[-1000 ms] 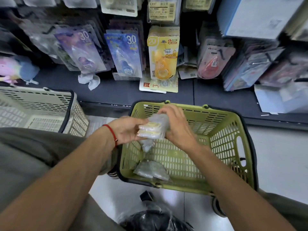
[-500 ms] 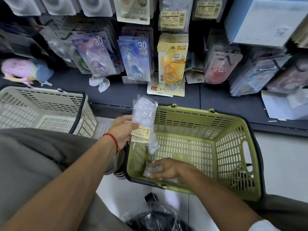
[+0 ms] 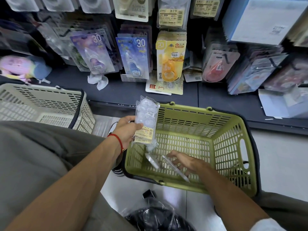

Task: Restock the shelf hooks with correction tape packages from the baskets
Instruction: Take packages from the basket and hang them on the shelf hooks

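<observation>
Change since earlier: compared with half a second before, the right hand (image 3: 186,162) had been lifted off the basket floor and a clear packet (image 3: 175,167) had been tipped up on edge against its fingers; the left hand (image 3: 126,130) had been kept in nearly the same place.
Left hand: it was clenched around a stack of clear blister packages (image 3: 145,120), held upright over the near-left rim of the green basket (image 3: 233,124), yellow label end downward.
Right hand: its fingers were spread and only loosely curled against the clear packet; whether a firm grasp had been made could not be told.
Task items: one more loose packet (image 3: 152,160) was seen on the basket floor, just left of the right fingertips.
Deciding relation: the tipped packet's long axis was laid diagonally, from far-left to near-right, along the right fingers, so the right hand was judged far nearer to it than the left.
Shelf: hung correction tape packs (image 3: 170,59) were seen above and beyond the basket, well apart from both hands.
Other basket: a beige basket (image 3: 50,104) was set to the left.
</observation>
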